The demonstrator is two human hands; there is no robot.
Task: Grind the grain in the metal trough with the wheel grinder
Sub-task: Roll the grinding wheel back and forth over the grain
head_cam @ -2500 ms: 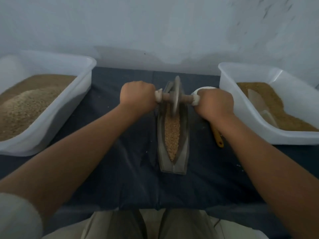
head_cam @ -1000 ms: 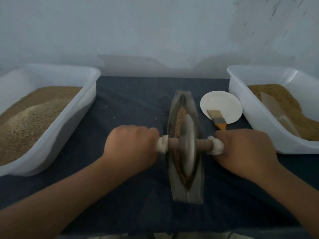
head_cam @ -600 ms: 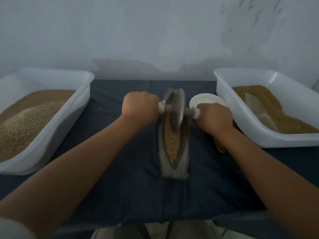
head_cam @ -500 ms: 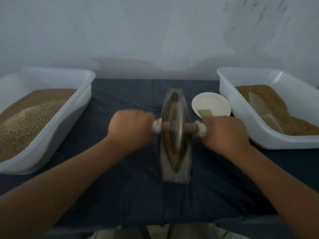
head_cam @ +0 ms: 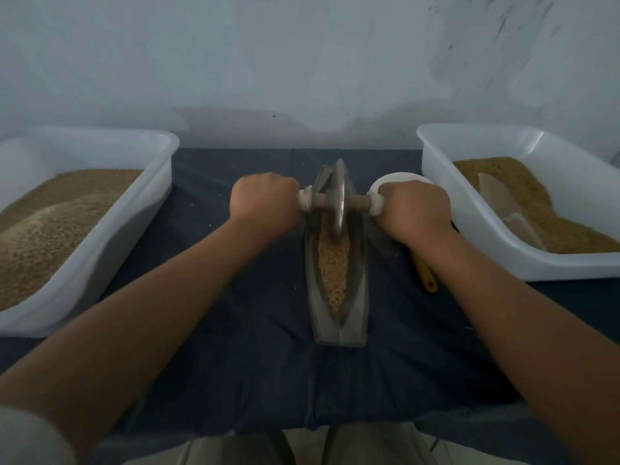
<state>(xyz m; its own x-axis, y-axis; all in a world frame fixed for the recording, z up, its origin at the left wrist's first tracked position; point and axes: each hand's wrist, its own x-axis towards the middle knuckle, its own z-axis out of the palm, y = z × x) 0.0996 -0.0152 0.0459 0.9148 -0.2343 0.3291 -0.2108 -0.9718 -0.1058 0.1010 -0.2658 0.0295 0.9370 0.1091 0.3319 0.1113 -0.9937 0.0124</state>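
Hands (head_cam: 265, 200) (head_cam: 416, 211), two, grip one wheel grinder (head_cam: 339, 199); two tubs (head_cam: 157, 196) (head_cam: 436, 182); perhaps brush (head_cam: 426, 276).

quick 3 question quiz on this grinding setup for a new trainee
1. True or false: the wheel grinder stands near the far end of the metal trough.
2. What lies in the right tub? A) pale scoop B) knife C) cup
3. Which hand partly hides the white dish?
Key: 1 true. 2 A. 3 the right hand.
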